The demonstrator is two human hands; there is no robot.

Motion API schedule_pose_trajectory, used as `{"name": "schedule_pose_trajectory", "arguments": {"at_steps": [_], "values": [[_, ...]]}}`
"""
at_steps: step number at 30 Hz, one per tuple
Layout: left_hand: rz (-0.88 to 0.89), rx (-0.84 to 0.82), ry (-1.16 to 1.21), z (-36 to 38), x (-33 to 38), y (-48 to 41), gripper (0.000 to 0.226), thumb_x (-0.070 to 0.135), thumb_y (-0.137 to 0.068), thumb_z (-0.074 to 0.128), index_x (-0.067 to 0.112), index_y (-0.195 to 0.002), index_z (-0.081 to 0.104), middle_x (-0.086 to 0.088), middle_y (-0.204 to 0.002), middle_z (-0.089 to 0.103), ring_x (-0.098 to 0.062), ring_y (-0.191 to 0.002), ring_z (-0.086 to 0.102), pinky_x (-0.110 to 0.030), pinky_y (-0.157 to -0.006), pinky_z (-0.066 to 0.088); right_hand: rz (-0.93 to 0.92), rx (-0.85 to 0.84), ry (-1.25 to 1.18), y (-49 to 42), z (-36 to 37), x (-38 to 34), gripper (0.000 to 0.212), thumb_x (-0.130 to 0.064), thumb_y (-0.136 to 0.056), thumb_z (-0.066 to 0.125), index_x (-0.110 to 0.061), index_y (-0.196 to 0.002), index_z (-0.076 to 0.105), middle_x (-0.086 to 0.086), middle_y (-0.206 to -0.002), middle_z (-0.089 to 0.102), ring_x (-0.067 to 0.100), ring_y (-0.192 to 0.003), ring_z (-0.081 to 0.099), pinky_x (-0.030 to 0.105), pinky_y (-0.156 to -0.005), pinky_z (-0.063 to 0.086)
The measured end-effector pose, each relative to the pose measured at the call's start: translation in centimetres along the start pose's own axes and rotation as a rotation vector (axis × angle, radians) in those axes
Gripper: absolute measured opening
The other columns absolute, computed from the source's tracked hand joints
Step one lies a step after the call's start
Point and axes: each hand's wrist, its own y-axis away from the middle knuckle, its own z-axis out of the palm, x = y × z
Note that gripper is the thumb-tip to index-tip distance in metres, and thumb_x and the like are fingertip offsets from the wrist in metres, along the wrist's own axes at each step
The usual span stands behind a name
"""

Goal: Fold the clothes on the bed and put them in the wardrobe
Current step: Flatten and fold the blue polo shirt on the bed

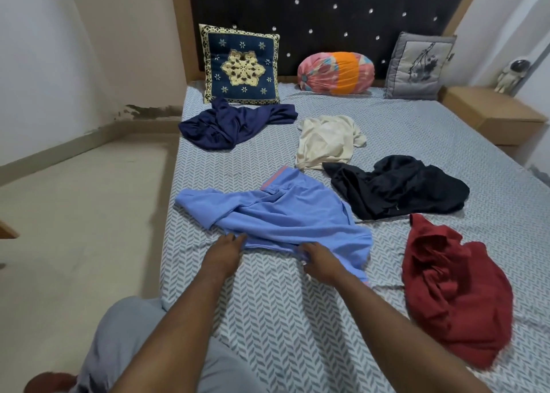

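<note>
Blue shirt (285, 214) mid-frame, soft, rumpled: your left hand (223, 254) and right hand (320, 263) both pinch its near hem.

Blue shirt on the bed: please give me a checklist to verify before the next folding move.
1. Left grip holds the blue shirt at its hem: ok.
2. Right grip holds the same hem: ok.
3. Shirt spread flat: not ok, it is wrinkled and one sleeve is folded.
4. Shirt apart from the black garment: cannot tell, their edges meet.
5. Bare bed sheet before the hem: ok.
</note>
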Motion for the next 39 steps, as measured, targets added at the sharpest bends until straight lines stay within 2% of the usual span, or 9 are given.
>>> {"name": "schedule_pose_trajectory", "arguments": {"at_steps": [4, 13, 16, 21, 26, 28, 30, 36, 39], "values": [[0.023, 0.006, -0.01, -2.0, -0.5, -1.6, 0.034, 0.022, -0.098, 0.046, 0.015, -0.13, 0.053, -0.012, -0.135, 0.05, -0.029, -0.121, 0.049, -0.04, -0.097, 0.043, 0.142, 0.193, 0.342, -1.7, 1.4, 1.2, 0.043, -0.015, -0.088, 0.054, -0.02, -0.131, 0.052, 0.007, -0.133, 0.049, 0.031, -0.126, 0.041, 0.043, -0.087, 0.047], [-0.007, 0.315, 0.504, -4.8, 0.0, -2.0, 0.024, 0.018, -0.091, 0.042, 0.003, -0.103, 0.056, -0.022, -0.096, 0.065, -0.034, -0.09, 0.061, -0.039, -0.079, 0.044, 0.18, 0.419, 0.257, -2.6, -3.9, 0.7, 0.019, -0.026, -0.088, 0.038, -0.013, -0.076, 0.044, 0.007, -0.066, 0.053, 0.033, -0.066, 0.054, 0.037, -0.057, 0.033], [0.017, 0.369, 0.452, -7.8, 0.9, -2.4, 0.025, 0.024, -0.091, 0.04, 0.007, -0.1, 0.056, -0.022, -0.094, 0.066, -0.037, -0.087, 0.062, -0.038, -0.073, 0.042, 0.149, 0.456, 0.175, -3.0, -7.1, -0.4, 0.018, -0.018, -0.091, 0.042, -0.014, -0.076, 0.051, 0.014, -0.074, 0.057, 0.034, -0.07, 0.053, 0.036, -0.059, 0.031], [0.142, 0.52, 0.323, -12.0, 0.8, -0.9, 0.028, 0.024, -0.077, 0.042, 0.016, -0.05, 0.035, -0.009, -0.051, 0.048, -0.03, -0.055, 0.044, -0.037, -0.06, 0.041, 0.1, 0.48, 0.035, -2.8, -11.0, -2.9, 0.025, -0.029, -0.075, 0.04, -0.016, -0.055, 0.033, 0.005, -0.056, 0.039, 0.027, -0.057, 0.042, 0.034, -0.057, 0.031], [0.085, 0.276, 0.257, -13.5, 0.0, 1.6, 0.039, 0.051, -0.075, 0.053, 0.018, -0.061, 0.04, -0.001, -0.057, 0.038, -0.022, -0.06, 0.041, -0.032, -0.055, 0.027, 0.077, 0.424, -0.035, -2.3, -12.2, -4.5, 0.043, -0.051, -0.07, 0.05, -0.012, -0.055, 0.04, 0.004, -0.051, 0.042, 0.018, -0.054, 0.046, 0.036, -0.056, 0.036], [0.095, 0.226, 0.157, -13.0, -1.1, 2.2, 0.029, 0.046, -0.072, 0.049, 0.017, -0.068, 0.047, -0.005, -0.071, 0.055, -0.028, -0.075, 0.054, -0.03, -0.06, 0.032, 0.102, 0.295, -0.01, -2.4, -12.0, -4.0, 0.039, -0.048, -0.079, 0.062, -0.01, -0.075, 0.069, 0.008, -0.084, 0.071, 0.021, -0.082, 0.065, 0.038, -0.076, 0.048], [0.033, 0.22, 0.169, -12.2, -2.8, 2.9, 0.018, 0.036, -0.068, 0.048, 0.019, -0.074, 0.047, -0.008, -0.085, 0.062, -0.03, -0.086, 0.058, -0.03, -0.063, 0.034, 0.145, 0.172, -0.041, -2.4, -11.4, -3.2, 0.046, -0.046, -0.081, 0.068, -0.006, -0.103, 0.072, 0.008, -0.117, 0.068, 0.023, -0.11, 0.061, 0.037, -0.088, 0.046], [-0.109, 0.228, 0.262, -10.5, -5.0, 4.6, 0.024, 0.004, -0.072, 0.051, 0.018, -0.09, 0.06, -0.005, -0.09, 0.058, -0.031, -0.087, 0.056, -0.032, -0.063, 0.038, 0.112, -0.001, -0.019, -0.9, -10.3, -4.4, 0.03, -0.043, -0.077, 0.071, -0.024, -0.097, 0.057, -0.012, -0.094, 0.051, 0.008, -0.084, 0.053, 0.025, -0.07, 0.042], [-0.088, 0.349, 0.252, -10.1, -6.5, 5.3, 0.027, 0.005, -0.067, 0.054, 0.015, -0.088, 0.067, -0.011, -0.094, 0.06, -0.032, -0.088, 0.057, -0.036, -0.069, 0.045, 0.138, -0.018, 0.242, -0.6, -10.5, -4.1, 0.019, -0.028, -0.079, 0.066, -0.025, -0.087, 0.049, 0.001, -0.087, 0.054, 0.023, -0.078, 0.055, 0.027, -0.064, 0.044]]}}
